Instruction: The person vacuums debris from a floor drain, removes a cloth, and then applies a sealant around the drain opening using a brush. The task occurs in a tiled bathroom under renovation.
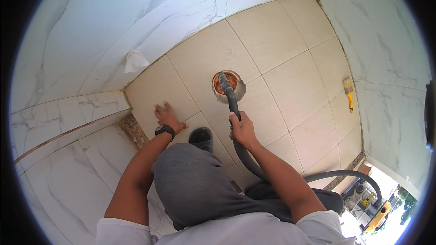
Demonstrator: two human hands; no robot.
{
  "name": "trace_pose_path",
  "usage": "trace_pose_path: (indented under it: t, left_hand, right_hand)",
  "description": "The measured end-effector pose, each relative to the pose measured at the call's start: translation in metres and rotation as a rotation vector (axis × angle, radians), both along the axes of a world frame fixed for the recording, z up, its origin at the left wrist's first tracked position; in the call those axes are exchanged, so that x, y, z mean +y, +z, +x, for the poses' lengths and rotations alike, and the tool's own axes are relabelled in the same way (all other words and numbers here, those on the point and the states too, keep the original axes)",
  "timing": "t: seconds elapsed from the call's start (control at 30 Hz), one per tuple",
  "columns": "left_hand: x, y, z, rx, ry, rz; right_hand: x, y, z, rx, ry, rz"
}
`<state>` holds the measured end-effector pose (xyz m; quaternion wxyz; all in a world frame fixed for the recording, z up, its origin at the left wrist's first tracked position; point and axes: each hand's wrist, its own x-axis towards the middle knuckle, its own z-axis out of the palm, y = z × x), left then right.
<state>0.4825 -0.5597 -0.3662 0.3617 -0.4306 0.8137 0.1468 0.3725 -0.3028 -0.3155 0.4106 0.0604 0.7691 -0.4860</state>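
Note:
My right hand [243,130] is wrapped round a black vacuum hose [233,104]. The hose's tip reaches into a round hole [241,91] cut in the beige floor tiles, where orange-brown rubble [230,79] shows inside. To the left, my left hand [169,119] rests on the tiles with its fingers spread, holding nothing; a black watch [165,130] is on that wrist. My dark shoe [201,137] stands between the two arms. From my right hand the hose bends back past my leg.
Marble-patterned walls enclose the tiled floor [297,93]. A yellow-handled paintbrush [348,94] lies by the right wall. White crumpled paper [135,61] sits at the left wall. Beyond the doorway at lower right stands a yellow and black vacuum machine [379,215], with the hose [338,173] running toward it.

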Motion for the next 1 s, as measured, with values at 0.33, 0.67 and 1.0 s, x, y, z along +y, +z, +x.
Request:
trace_pose_path:
  t: [0.33, 0.67, 1.0]
  left_hand:
    - [0.002, 0.002, -0.003, -0.014, 0.021, 0.015]
    - [0.002, 0.002, -0.002, 0.014, 0.056, 0.021]
    - [0.004, 0.007, -0.006, -0.003, 0.065, 0.018]
  right_hand:
    - [-0.006, -0.011, 0.013, -0.037, 0.029, -0.070]
    - [0.045, 0.056, -0.084, 0.177, 0.662, 0.282]
    - [0.050, 0.043, -0.065, 0.122, 0.720, 0.322]
